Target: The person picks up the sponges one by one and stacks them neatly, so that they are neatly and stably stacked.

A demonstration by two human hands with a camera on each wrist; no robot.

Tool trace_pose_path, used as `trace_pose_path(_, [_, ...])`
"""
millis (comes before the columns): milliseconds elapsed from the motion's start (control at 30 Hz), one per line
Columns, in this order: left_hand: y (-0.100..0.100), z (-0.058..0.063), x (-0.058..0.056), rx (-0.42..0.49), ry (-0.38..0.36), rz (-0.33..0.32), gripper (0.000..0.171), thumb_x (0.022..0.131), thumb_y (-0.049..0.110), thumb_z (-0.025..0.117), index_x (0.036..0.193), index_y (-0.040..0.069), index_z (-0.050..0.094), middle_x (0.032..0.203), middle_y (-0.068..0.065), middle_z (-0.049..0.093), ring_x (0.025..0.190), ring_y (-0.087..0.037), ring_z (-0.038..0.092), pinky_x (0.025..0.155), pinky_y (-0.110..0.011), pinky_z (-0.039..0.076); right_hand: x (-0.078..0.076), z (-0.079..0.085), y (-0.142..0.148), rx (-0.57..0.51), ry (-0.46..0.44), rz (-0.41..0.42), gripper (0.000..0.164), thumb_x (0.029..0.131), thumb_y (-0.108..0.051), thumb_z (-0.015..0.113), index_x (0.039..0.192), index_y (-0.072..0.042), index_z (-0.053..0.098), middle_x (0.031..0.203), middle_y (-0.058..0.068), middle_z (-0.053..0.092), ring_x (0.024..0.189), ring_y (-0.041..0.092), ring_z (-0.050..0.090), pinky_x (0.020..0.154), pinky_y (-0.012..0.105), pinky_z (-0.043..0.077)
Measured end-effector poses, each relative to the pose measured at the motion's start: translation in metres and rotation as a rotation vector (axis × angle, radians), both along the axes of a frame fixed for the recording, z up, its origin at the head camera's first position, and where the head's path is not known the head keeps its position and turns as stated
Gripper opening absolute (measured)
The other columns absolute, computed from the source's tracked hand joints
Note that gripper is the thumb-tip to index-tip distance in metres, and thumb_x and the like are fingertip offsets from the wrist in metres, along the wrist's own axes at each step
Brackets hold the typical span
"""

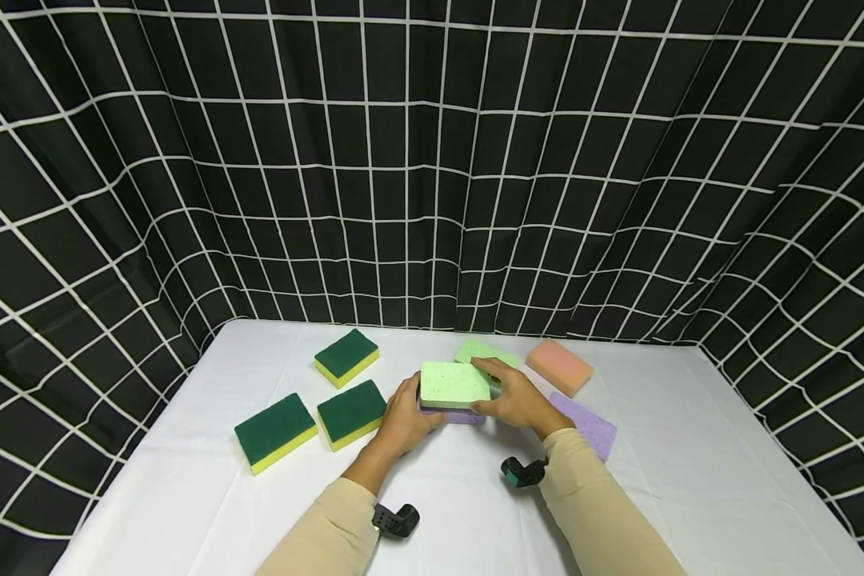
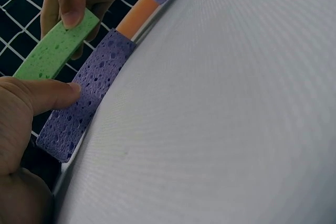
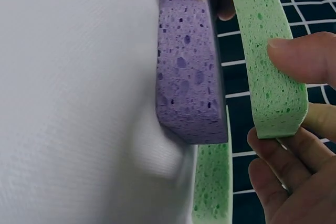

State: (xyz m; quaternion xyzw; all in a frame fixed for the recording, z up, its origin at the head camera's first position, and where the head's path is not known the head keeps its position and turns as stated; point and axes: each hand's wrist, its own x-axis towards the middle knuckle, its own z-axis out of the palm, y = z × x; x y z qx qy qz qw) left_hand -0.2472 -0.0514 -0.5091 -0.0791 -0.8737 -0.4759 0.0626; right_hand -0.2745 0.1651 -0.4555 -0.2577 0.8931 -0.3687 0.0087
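My right hand (image 1: 517, 398) pinches a light green sponge (image 1: 454, 382) at its right end, thumb on the near edge and fingers behind. Beneath it is a purple sponge (image 1: 462, 417), gripped at its left end by my left hand (image 1: 402, 420). In the right wrist view a gap shows between the green sponge (image 3: 268, 61) and the purple one (image 3: 186, 66). The left thumb (image 2: 58, 94) presses on the pitted edge of the purple sponge (image 2: 97, 80) in the left wrist view. That sponge is close over the white table there.
Another green sponge (image 1: 481, 350) lies behind the right hand, partly hidden. An orange sponge (image 1: 558, 367) and a second purple sponge (image 1: 589, 426) lie to the right. Yellow scrub sponges with dark green tops (image 1: 274, 428) lie left on the white table (image 1: 446, 512). A black gridded curtain (image 1: 382, 200) hangs behind.
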Motion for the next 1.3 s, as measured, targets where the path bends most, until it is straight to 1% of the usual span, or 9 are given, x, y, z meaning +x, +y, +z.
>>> trace_pose_path(167, [0.000, 0.000, 0.000, -0.002, -0.005, 0.006, 0.089, 0.074, 0.016, 0.085, 0.143, -0.008, 0.035, 0.136, -0.023, 0.046, 0.127, -0.039, 0.041, 0.106, -0.047, 0.032, -0.001, -0.005, 0.001, 0.020, 0.001, -0.001, 0.076, 0.073, -0.012, 0.081, 0.141, 0.000, 0.047, 0.140, 0.013, 0.049, 0.128, 0.032, 0.043, 0.104, 0.046, 0.034])
trace_pose_path(267, [0.000, 0.001, 0.001, 0.001, -0.011, 0.007, 0.089, 0.075, 0.016, 0.084, 0.143, -0.010, 0.033, 0.137, -0.025, 0.045, 0.128, -0.040, 0.040, 0.106, -0.047, 0.031, -0.002, -0.008, 0.002, 0.037, 0.006, 0.001, 0.076, 0.074, -0.012, 0.081, 0.141, 0.000, 0.047, 0.139, 0.013, 0.049, 0.125, 0.032, 0.047, 0.102, 0.045, 0.038])
trace_pose_path(400, [0.001, 0.002, 0.002, -0.002, -0.019, 0.007, 0.088, 0.076, 0.014, 0.083, 0.144, -0.010, 0.032, 0.138, -0.025, 0.044, 0.129, -0.040, 0.040, 0.106, -0.047, 0.031, -0.003, -0.012, 0.001, 0.035, -0.007, 0.008, 0.076, 0.075, -0.012, 0.080, 0.141, 0.000, 0.046, 0.139, 0.013, 0.049, 0.121, 0.032, 0.050, 0.099, 0.045, 0.041])
trace_pose_path(867, [0.000, 0.000, 0.000, 0.009, 0.005, 0.003, 0.087, 0.075, 0.012, 0.083, 0.143, -0.010, 0.033, 0.137, -0.026, 0.045, 0.127, -0.040, 0.041, 0.106, -0.047, 0.032, -0.004, -0.012, 0.000, 0.070, -0.024, 0.007, 0.074, 0.077, -0.013, 0.079, 0.142, -0.001, 0.046, 0.142, 0.012, 0.047, 0.123, 0.033, 0.048, 0.102, 0.046, 0.038])
trace_pose_path(1100, [0.001, 0.003, 0.003, 0.013, -0.035, 0.014, 0.091, 0.075, 0.014, 0.084, 0.145, -0.009, 0.030, 0.140, -0.026, 0.042, 0.129, -0.041, 0.039, 0.106, -0.048, 0.031, -0.002, -0.009, -0.001, 0.090, -0.059, -0.002, 0.074, 0.077, -0.014, 0.079, 0.142, -0.001, 0.046, 0.142, 0.013, 0.046, 0.126, 0.035, 0.045, 0.102, 0.049, 0.036])
trace_pose_path(1300, [0.001, 0.004, 0.004, 0.010, -0.035, 0.020, 0.091, 0.075, 0.015, 0.084, 0.146, -0.008, 0.030, 0.139, -0.025, 0.043, 0.129, -0.040, 0.039, 0.106, -0.048, 0.031, -0.001, -0.008, -0.002, 0.080, -0.065, 0.001, 0.073, 0.078, -0.014, 0.078, 0.142, 0.000, 0.045, 0.141, 0.015, 0.046, 0.128, 0.036, 0.042, 0.103, 0.050, 0.035])
